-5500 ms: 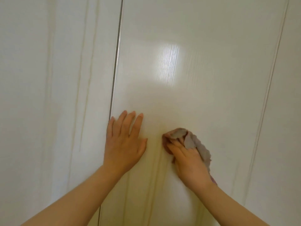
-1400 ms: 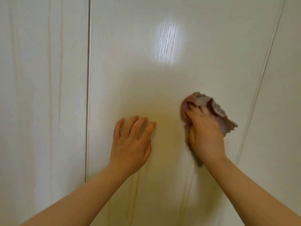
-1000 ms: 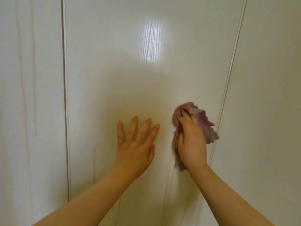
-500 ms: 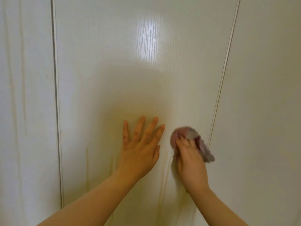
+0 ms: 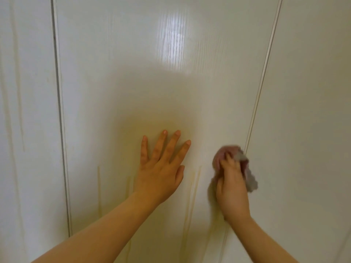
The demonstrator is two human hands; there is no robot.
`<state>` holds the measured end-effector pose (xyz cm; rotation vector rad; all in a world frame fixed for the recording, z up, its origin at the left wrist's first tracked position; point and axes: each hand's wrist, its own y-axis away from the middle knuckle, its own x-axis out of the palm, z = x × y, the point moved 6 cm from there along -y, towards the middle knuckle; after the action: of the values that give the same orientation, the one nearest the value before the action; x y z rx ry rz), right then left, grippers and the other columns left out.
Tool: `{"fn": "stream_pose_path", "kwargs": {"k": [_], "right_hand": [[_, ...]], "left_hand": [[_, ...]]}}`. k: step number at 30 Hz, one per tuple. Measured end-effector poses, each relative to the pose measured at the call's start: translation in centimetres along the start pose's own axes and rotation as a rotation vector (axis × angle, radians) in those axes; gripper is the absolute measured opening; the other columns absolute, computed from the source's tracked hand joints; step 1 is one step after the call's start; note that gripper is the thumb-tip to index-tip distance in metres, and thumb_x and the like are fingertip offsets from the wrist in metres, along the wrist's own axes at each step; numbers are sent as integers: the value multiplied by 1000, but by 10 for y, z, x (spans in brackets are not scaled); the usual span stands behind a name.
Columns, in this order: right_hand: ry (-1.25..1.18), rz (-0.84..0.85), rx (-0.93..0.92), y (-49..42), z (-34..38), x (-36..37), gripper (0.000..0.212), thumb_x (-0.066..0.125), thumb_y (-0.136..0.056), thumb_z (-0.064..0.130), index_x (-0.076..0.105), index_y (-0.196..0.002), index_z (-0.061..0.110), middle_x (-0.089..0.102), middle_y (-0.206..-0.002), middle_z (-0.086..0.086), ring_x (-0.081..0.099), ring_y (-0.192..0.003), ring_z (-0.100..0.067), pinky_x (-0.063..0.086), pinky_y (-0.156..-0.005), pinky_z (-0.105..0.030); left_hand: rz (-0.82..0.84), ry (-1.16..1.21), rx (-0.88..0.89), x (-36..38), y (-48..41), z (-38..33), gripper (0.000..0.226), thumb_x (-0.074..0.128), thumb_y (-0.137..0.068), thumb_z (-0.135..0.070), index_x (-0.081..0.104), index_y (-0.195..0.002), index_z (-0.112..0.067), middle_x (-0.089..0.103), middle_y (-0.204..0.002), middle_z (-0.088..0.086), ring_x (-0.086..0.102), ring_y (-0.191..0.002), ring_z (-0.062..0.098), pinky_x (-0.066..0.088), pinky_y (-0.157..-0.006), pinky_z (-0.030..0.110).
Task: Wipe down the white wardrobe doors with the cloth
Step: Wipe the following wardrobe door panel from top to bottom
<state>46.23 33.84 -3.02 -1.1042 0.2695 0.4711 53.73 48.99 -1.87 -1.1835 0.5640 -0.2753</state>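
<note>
I'm bracing my flat, empty left hand (image 5: 161,171) on the door (image 5: 133,73), my right hand (image 5: 230,186) gripping the cloth (image 5: 227,151) against it.

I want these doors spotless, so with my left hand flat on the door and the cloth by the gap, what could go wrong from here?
The left hand presses bare and flat on the glossy middle door, so it may leave prints. The cloth is bunched in the right hand, so strips could be missed. Its loose end hangs by the seam and might catch there.
</note>
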Motion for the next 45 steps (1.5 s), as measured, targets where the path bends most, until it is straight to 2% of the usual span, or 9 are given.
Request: {"fn": "stream_pose_path", "kwargs": {"k": [4, 8, 11, 14, 22, 26, 30, 38, 45], "right_hand": [[-1, -70, -15, -27, 11, -14, 44, 41, -87, -6, 48, -129, 2, 41, -140, -10, 33, -132, -18, 24, -109, -29], [-39, 51, 6, 31, -5, 16, 34, 31, -87, 18, 49, -116, 23, 53, -113, -10, 53, -107, -30, 43, -95, -51], [-34, 19, 77, 17, -7, 9, 45, 40, -85, -12, 51, -126, 1, 48, -131, -12, 44, -123, -28, 29, -109, -32], [-48, -58, 69, -23, 7, -12, 43, 38, -85, -13, 49, -126, -3, 39, -142, -11, 34, -132, -23, 19, -105, -14], [34, 141, -26, 31, 10, 22, 47, 42, -83, -8, 50, -127, 4, 43, -137, -12, 36, -131, -27, 18, -108, -19], [39, -11, -40, -22, 29, 4, 51, 43, -79, -15, 50, -127, -1, 41, -140, -13, 34, -133, -25, 19, -107, -20], [127, 150, -142, 44, 21, 39, 45, 43, -74, -11, 57, -116, -1, 56, -123, -20, 50, -115, -38, 38, -97, -34], [129, 78, -102, 9, 39, 32, 50, 43, -76, -16, 54, -122, -1, 49, -134, -17, 41, -127, -32, 32, -107, -40], [173, 112, -294, 37, 36, 34, 39, 39, -76, -3, 60, -109, 0, 61, -115, -17, 52, -109, -30, 47, -86, -35]], "left_hand": [[-13, 12, -4, 2, 1, -4, 60, 43, -85, -39, 33, -143, -24, 25, -151, 8, 22, -140, 32, 8, -111, 61], [-36, -5, -3, 1, -2, -5, 59, 45, -85, -39, 36, -141, -23, 29, -150, 9, 25, -138, 32, 6, -109, 62], [-57, -8, -5, -2, -4, -5, 56, 47, -84, -38, 43, -138, -23, 39, -147, 11, 28, -136, 32, 7, -108, 63], [-55, 7, -3, -3, -3, -6, 55, 48, -85, -37, 44, -138, -23, 41, -146, 10, 29, -137, 30, 6, -109, 63], [-18, -6, -4, -6, 26, 3, 58, 45, -85, -35, 37, -140, -19, 30, -148, 5, 26, -138, 29, 8, -110, 61], [-107, 100, -39, -17, 31, 6, 45, 51, -82, -29, 49, -126, -19, 46, -124, 5, 43, -119, 26, 28, -101, 45], [-126, 182, -43, -23, 31, 10, 33, 52, -77, -24, 57, -110, -17, 58, -101, 5, 46, -98, 23, 32, -81, 34], [-35, 129, -51, -19, 48, 10, 45, 50, -80, -24, 48, -124, -16, 39, -137, 7, 35, -131, 28, 22, -109, 49], [88, 81, -33, -9, 61, 4, 56, 43, -80, -28, 41, -134, -15, 39, -144, 8, 28, -137, 29, 11, -112, 54]]}}
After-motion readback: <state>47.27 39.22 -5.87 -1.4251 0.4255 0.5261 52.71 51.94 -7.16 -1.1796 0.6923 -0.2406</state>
